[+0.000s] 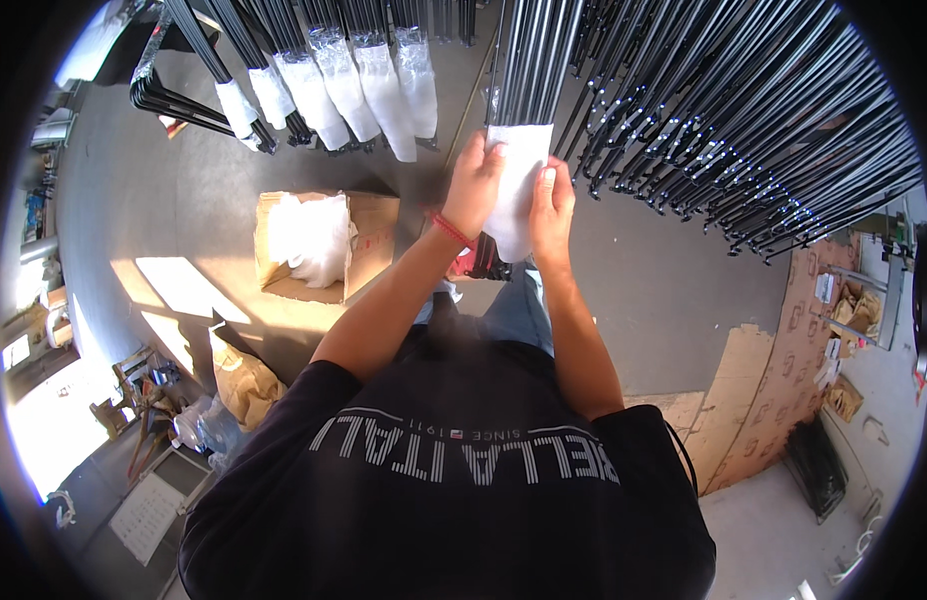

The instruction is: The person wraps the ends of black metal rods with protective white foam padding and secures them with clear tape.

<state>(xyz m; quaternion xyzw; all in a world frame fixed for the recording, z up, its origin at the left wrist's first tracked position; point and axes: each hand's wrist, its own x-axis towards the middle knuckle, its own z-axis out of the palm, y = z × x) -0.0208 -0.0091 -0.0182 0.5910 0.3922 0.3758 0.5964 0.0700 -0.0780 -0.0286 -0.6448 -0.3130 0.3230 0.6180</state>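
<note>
A bundle of thin black metal rods (pixel 537 65) hangs in front of me, its lower ends inside a white sleeve (pixel 519 190) of soft, foam-like wrap. My left hand (pixel 476 185) grips the sleeve's left edge, thumb across the front near the top. On the opposite edge, slightly lower, my right hand (pixel 551 205) is closed with its thumb pressed up along the side. The sleeve's bottom tapers to a rounded end between my wrists. Both hands' fingers behind the sleeve are partly hidden.
Several rod bundles with white wrapped ends (pixel 369 85) hang at the far left. Dense rows of bare black rods (pixel 684 120) hang at the right. An open cardboard box (pixel 374 245) holding white wraps (pixel 312 235) stands left of my legs. A brown paper bag (pixel 242 372) lies farther left.
</note>
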